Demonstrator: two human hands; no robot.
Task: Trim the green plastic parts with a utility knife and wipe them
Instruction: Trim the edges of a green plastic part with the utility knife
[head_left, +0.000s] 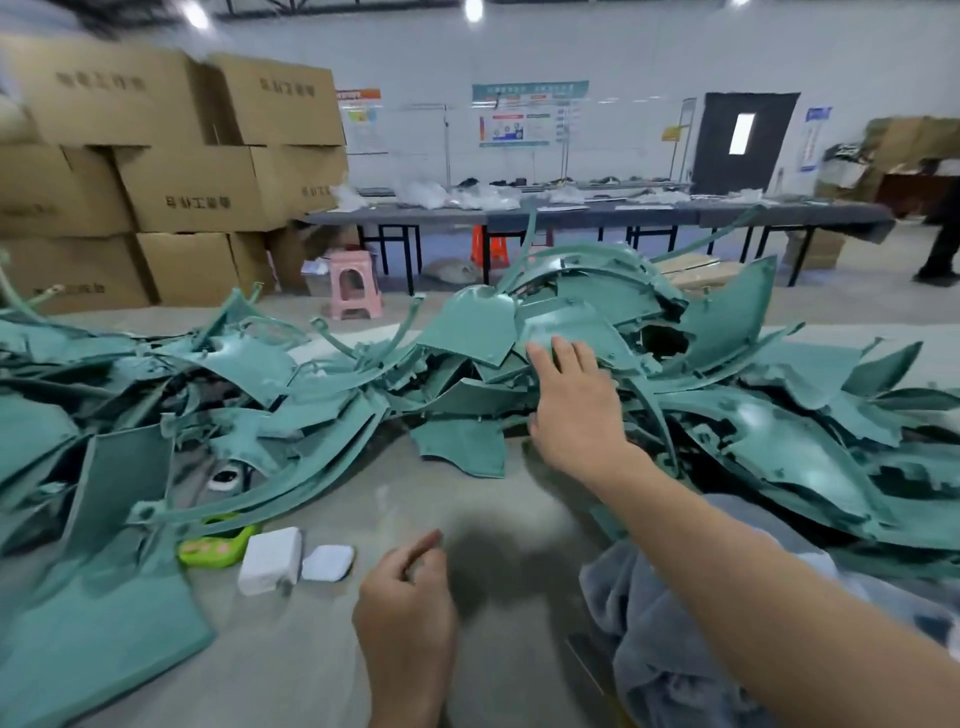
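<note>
While I watched the head view, the right grip (571, 410) lay with fingers straight on a panel high in the parts (260, 364), which were heaped across the grey bench (291, 649) from side to side. The left grip (405, 597) hung loosely curled over bare bench, holding nothing. A cloth (675, 649) lay bunched by my right forearm, and two white blocks (270, 561) sat near left. Beyond stood stacked boxes (182, 182), a pink stool (356, 286), far benches (571, 210), and a white wall with posters (524, 114) and a dark door (743, 140).
</note>
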